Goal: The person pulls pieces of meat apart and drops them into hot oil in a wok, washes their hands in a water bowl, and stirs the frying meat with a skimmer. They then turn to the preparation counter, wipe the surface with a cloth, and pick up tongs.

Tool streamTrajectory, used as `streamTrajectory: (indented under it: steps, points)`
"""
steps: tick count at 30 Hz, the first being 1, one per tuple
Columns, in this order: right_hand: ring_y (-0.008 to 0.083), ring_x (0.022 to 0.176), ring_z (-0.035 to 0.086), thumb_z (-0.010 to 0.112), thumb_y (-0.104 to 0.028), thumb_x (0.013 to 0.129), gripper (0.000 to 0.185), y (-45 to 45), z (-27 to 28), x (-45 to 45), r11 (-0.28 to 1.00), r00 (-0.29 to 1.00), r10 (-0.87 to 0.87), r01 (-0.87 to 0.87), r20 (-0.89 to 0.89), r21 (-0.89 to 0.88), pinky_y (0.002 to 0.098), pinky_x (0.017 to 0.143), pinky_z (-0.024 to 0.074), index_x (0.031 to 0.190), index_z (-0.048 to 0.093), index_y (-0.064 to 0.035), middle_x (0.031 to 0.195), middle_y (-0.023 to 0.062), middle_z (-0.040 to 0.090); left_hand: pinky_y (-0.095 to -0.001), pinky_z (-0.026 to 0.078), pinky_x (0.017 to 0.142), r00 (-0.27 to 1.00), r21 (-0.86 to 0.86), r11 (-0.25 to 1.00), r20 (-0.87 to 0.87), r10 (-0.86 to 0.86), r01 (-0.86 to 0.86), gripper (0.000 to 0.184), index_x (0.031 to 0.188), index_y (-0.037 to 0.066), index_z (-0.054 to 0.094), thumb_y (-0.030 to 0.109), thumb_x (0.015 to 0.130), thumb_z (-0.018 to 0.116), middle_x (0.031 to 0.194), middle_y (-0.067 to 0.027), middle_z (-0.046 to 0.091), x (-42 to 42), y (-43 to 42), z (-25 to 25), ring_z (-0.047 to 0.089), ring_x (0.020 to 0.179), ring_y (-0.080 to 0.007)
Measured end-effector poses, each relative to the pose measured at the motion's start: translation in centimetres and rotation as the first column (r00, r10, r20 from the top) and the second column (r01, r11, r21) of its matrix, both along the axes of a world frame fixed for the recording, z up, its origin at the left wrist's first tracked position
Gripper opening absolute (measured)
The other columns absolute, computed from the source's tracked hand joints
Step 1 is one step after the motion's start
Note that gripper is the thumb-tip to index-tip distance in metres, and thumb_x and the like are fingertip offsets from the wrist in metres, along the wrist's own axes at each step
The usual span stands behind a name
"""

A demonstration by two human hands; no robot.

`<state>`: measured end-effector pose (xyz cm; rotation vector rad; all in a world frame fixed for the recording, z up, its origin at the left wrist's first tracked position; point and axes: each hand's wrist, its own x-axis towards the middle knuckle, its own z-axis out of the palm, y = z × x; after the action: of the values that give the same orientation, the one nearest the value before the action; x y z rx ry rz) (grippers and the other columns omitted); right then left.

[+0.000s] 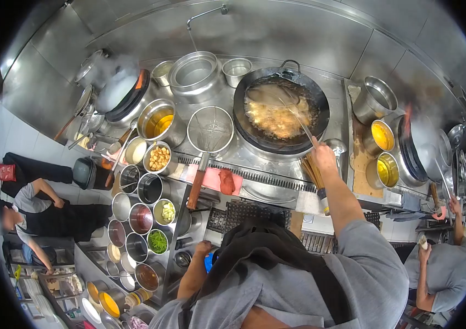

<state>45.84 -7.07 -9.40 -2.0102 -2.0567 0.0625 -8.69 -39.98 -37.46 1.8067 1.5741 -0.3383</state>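
Observation:
My right hand (324, 155) grips the thin handle of a wire skimmer (271, 94), which reaches into a large black wok (322, 118). Pale golden pieces of food (276, 118) bubble in dark oil there. Beside that hand, a bamboo wok brush (314, 175) leans at the stove edge and a metal ladle (338, 147) lies on the steel top. My left hand (203, 248) is low near the counter's front edge, fingers curled; what they hold, if anything, is hidden. Close by it shows a blue item (209, 261), partly covered by my clothing.
Left of the wok, a round strainer (211, 129) with a wooden handle rests over a pot. Several metal containers of ingredients (158, 241) fill the left counter. Steaming woks (120, 90) stand at both sides. One person (41, 208) is at left, another (444, 268) at right.

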Motion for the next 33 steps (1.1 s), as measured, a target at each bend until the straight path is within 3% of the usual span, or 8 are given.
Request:
streamTrajectory:
  steps: [7,9,19,22,24,28,30,33]
  points:
    - [0.035,0.066,0.064,0.052,-0.011,0.081,0.047,-2.3,-1.7,7.0,0.996,0.956,0.05,-0.069,0.287,0.057,0.0438,0.058,0.0533,0.128,0.049,-0.0134,0.083,0.0178,0.062,-0.0451,0.048,0.086,0.993,-0.099,0.991,-0.091,0.079,-0.088,0.026,0.1,0.015,0.067,0.025,0.082,0.051,0.111,-0.0131,0.062,1.4,-1.8,3.7,0.058,0.103,-0.035]
    - [0.0351,0.066,0.064,0.052,-0.01,0.081,0.048,-2.8,-1.9,7.9,0.996,0.961,0.068,-0.082,0.269,0.042,0.0443,0.058,0.053,0.128,0.049,-0.0143,0.082,0.018,0.062,-0.0439,0.048,0.086,0.994,-0.063,0.994,-0.061,-0.095,0.091,0.027,0.103,0.017,0.066,0.021,0.081,0.052,0.108,-0.0117,0.063,1.2,-2.7,4.0,0.059,0.103,-0.0326]
    - [0.0367,0.067,0.063,0.054,-0.013,0.081,0.048,-6.4,-4.0,6.2,0.999,0.989,-0.031,0.029,0.145,0.015,0.0467,0.061,0.0519,0.129,0.049,-0.0169,0.083,0.0182,0.063,-0.0411,0.049,0.086,0.992,-0.167,0.986,-0.123,-0.016,-0.004,0.025,0.098,0.013,0.068,0.028,0.082,0.056,0.109,-0.0147,0.063,1.6,-1.0,2.1,0.06,0.103,-0.0305]
    - [0.0363,0.07,0.063,0.054,-0.015,0.082,0.047,-6.6,-4.0,5.4,0.997,0.991,-0.055,0.06,0.123,-0.038,0.0463,0.064,0.0521,0.129,0.049,-0.0172,0.086,0.018,0.063,-0.0416,0.049,0.084,0.993,-0.008,0.996,-0.081,0.089,-0.09,0.025,0.093,0.01,0.068,0.029,0.079,0.057,0.104,-0.0162,0.064,1.3,0.7,0.8,0.061,0.099,-0.0327]
    - [0.0361,0.071,0.063,0.054,-0.017,0.083,0.046,-6.7,-3.7,4.6,0.994,0.99,-0.074,0.083,0.116,-0.069,0.0461,0.065,0.0521,0.129,0.049,-0.0175,0.088,0.0178,0.063,-0.0438,0.049,0.08,0.993,0.069,0.991,-0.016,-0.114,0.115,0.024,0.087,0.008,0.066,0.028,0.077,0.057,0.098,-0.0168,0.064,0.7,2.1,-0.3,0.061,0.093,-0.0348]
    - [0.0379,0.085,0.061,0.058,-0.02,0.083,0.044,-8.4,-1.0,3.4,0.996,0.995,-0.091,0.093,-0.05,0.02,0.0432,0.07,0.0521,0.126,0.051,-0.012,0.102,0.0186,0.061,-0.0467,0.047,0.08,0.978,0.222,0.975,0.197,-0.071,0.026,0.024,0.082,0.009,0.065,0.03,0.077,0.053,0.094,-0.0149,0.065,0.3,1.7,0.4,0.06,0.091,-0.0355]
    - [0.0348,0.089,0.061,0.062,-0.016,0.082,0.035,-9.8,0.3,3.0,0.937,0.994,-0.004,0.042,-0.11,0.346,0.04,0.072,0.0511,0.115,0.059,-0.0039,0.106,0.0182,0.06,-0.0461,0.047,0.082,0.984,0.02,1.0,0.179,0.018,-0.022,0.024,0.085,0.01,0.065,0.029,0.079,0.051,0.097,-0.0145,0.064,1.0,1.8,2.7,0.06,0.093,-0.035]
    - [0.0276,0.086,0.062,0.062,-0.011,0.084,0.02,-12.9,12.6,-2.7,0.973,0.665,0.102,0.088,-0.74,0.213,0.0329,0.07,0.0498,0.097,0.064,0.0036,0.096,0.0159,0.064,-0.0443,0.047,0.086,0.97,-0.178,0.965,0.112,0.216,-0.194,0.028,0.094,0.011,0.065,0.03,0.081,0.048,0.104,-0.0139,0.063,2.5,1.9,3.1,0.059,0.099,-0.0342]
